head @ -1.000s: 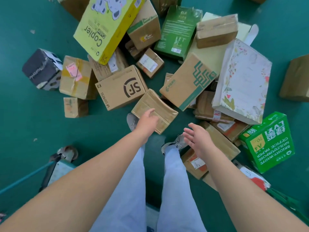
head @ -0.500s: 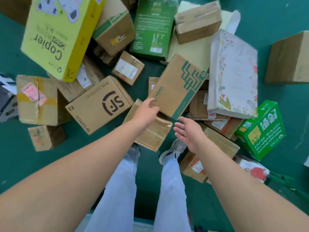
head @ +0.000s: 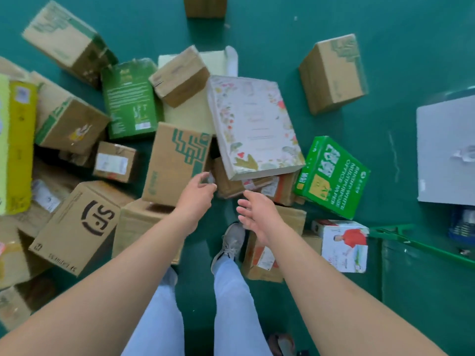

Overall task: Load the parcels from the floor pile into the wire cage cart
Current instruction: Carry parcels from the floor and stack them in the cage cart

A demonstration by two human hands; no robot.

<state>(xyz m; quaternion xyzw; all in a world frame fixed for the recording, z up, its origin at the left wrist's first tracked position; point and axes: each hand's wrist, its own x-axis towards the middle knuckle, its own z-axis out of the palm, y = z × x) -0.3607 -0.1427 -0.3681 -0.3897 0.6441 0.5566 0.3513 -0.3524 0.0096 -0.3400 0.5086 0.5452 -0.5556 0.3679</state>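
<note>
Brown cardboard box with green stepped logo [head: 177, 160] lies atop floor pile, left hand [head: 196, 192] at its near corner, right hand [head: 257, 214] beside, fingers spread, empty; likely stiff, light, grip 2 opposite edges.

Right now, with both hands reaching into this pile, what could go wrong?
The floral box leans on smaller parcels; pulling the green-patterned carton beside it may let it slide. Neither the left hand nor the right hand grips anything yet, so a hasty grab could slip. Boxes crowd the shoe: a trip hazard.
</note>
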